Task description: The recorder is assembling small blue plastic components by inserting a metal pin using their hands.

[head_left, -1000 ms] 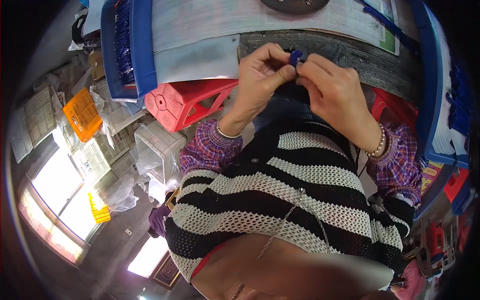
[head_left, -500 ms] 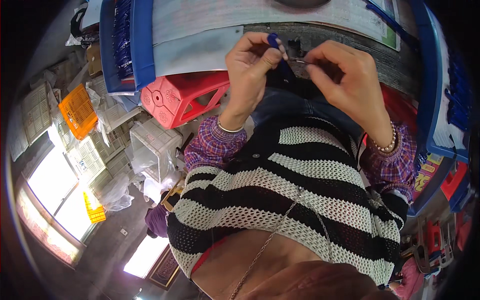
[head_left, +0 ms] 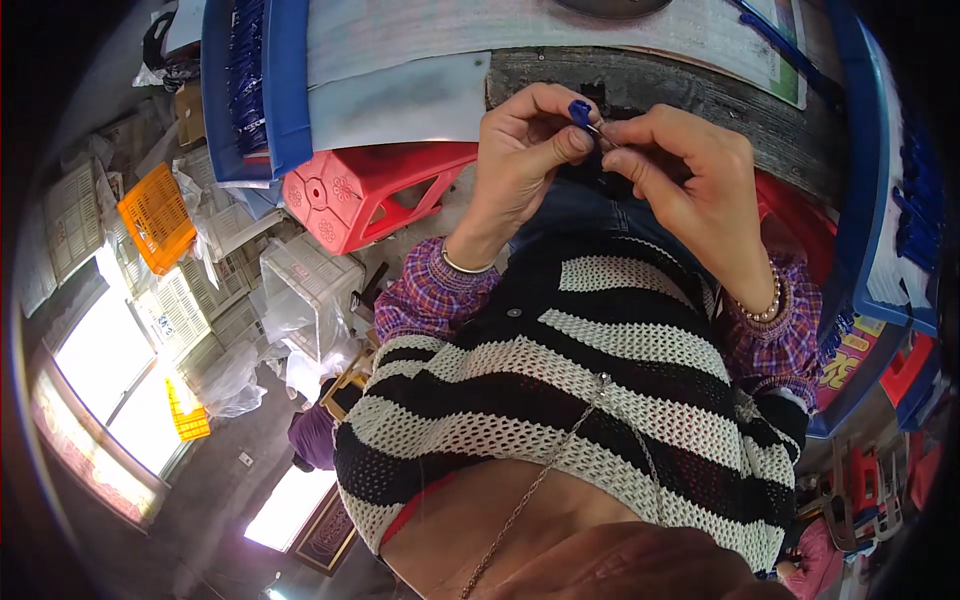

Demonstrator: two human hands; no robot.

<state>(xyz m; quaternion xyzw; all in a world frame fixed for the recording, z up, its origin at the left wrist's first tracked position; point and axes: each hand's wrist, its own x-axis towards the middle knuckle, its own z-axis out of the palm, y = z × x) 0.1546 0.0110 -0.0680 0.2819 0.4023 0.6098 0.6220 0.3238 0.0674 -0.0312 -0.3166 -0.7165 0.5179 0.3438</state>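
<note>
My left hand [head_left: 518,165] is closed, with a slender dark blue plastic piece [head_left: 579,112] held between thumb and fingers; one end of it shows above the fingertips. Close beside it, my right hand [head_left: 695,165] pinches a thin metal piece [head_left: 603,137] between thumb and forefinger. That metal piece points at the blue piece and seems to meet it, though the fingers hide the exact contact. Both hands are raised over my lap, at the near edge of the wooden workbench [head_left: 530,68].
Blue trays with many blue pieces stand at the left [head_left: 288,90] and right [head_left: 868,200]. A red stool [head_left: 335,195] is under the bench's left side. A dark round object [head_left: 612,5] lies at the far edge. Crates [head_left: 310,290] are stacked at left.
My hands have come closer together and slightly nearer to me. The blue piece has turned in my left hand, and the metal piece has moved up against it.
</note>
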